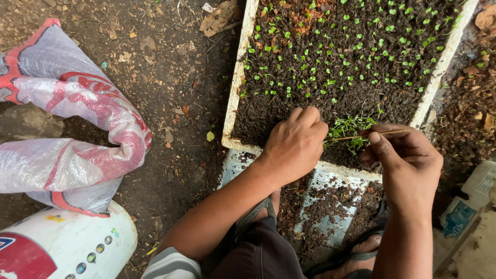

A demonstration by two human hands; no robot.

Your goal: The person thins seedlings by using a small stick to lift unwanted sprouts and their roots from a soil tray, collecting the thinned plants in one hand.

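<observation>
Seedling tray (233, 103): long white rectangular box, set on the ground at a slant, running from upper right to lower centre of the view. Filled with dark, crumbly soil (289, 103). Upper two-thirds planted with small green seedlings (330, 46) in loose rows; the strip nearest the person is mostly bare soil.

Woven sack (67, 119): white with red bands, slumped and folded on the ground at left, well apart from the tray. Contents not visible.

White rounded container (67, 243): lower left corner, partly under the sack, with coloured markings; what it holds cannot be told.

Flat white sheet (330, 206): lies under the near end of the tray, scattered with spilled soil.

Left hand (294, 144): knuckles up, fingers curled down and pressed into the soil at the tray's near edge; whether they hold anything cannot be told.

Right hand (405, 160): thumb and fingers pinching a thin stick (361, 135), held level and pointing toward the left hand.

Clump of loose seedlings (351, 129): tangled green bunch lying on the soil between the two hands, just under the stick.

Ground (170, 77): bare packed earth, littered with dry leaves and small stones. Outdoor setting; sandalled feet (356, 258) at the bottom edge.
</observation>
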